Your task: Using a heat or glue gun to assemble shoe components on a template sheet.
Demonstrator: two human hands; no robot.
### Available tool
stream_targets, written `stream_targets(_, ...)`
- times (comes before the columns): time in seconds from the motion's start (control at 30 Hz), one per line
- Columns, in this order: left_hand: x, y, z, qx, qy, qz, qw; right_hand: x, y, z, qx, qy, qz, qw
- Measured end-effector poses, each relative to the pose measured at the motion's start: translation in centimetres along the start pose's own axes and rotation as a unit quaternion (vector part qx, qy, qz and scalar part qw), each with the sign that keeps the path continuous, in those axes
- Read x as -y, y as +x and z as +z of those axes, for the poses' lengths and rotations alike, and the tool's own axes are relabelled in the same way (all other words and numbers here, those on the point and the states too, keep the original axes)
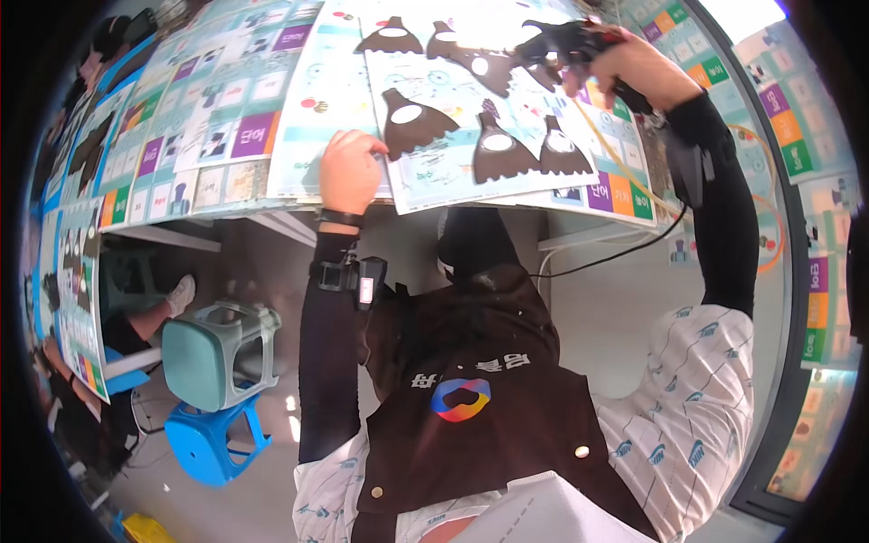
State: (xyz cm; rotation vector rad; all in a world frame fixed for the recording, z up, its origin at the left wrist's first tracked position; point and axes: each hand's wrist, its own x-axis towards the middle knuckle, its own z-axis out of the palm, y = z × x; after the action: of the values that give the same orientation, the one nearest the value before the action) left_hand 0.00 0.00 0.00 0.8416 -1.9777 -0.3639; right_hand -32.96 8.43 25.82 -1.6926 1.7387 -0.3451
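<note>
Several flat, dark brown, fan-shaped pieces [419,127] with scalloped edges and pale oval centres lie on a white printed sheet [534,195] on the table. My left hand [351,176] rests at the sheet's left edge, its fingers curled beside the corner of the nearest left piece. Whether those fingertips pinch anything is hidden. At the far right of the sheet, my right hand [634,72] is closed around a dark gun-shaped tool [557,45], which hangs over the far pieces. The tool's exact kind is unclear, and it partly covers one piece [489,68].
Printed sheets cover the table [217,136]. A yellowish hose [611,149] runs from near my right hand over the table edge, and a black cable [625,255] hangs below. Green [204,362] and blue [213,443] stools stand at left. Another person's leg [149,317] shows there.
</note>
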Motion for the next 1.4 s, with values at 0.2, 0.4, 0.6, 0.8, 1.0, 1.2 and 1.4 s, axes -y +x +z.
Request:
stream_targets(0.2,0.4,-0.6,0.0,-0.021,0.022,0.005,1.000,7.3,7.4,6.7,0.050,0.005,0.003,0.999)
stream_targets(0.4,-0.2,-0.4,-0.1,-0.025,0.054,0.022,0.998,7.6,10.8,9.6,0.057,-0.025,0.052,0.997)
stream_targets(0.6,-0.4,-0.3,-0.2,-0.010,0.059,0.008,0.998,6.3,12.2,10.6,0.039,-0.081,0.076,0.993)
stream_targets(0.8,-0.2,-0.2,-0.1,0.001,0.057,0.002,0.998,6.0,12.2,10.6,0.041,-0.020,0.068,0.997)
stream_targets(1.0,-0.3,-0.2,-0.1,-0.005,0.061,0.006,0.998,5.9,11.8,11.0,0.071,0.004,0.062,0.996)
stream_targets(1.2,-0.5,-0.2,-0.2,0.008,0.063,-0.007,0.998,5.8,11.2,10.7,0.062,-0.015,0.076,0.995)
stream_targets(1.4,-0.7,-0.1,-0.3,-0.001,0.060,-0.012,0.998,6.1,11.2,10.3,0.075,-0.019,0.089,0.993)
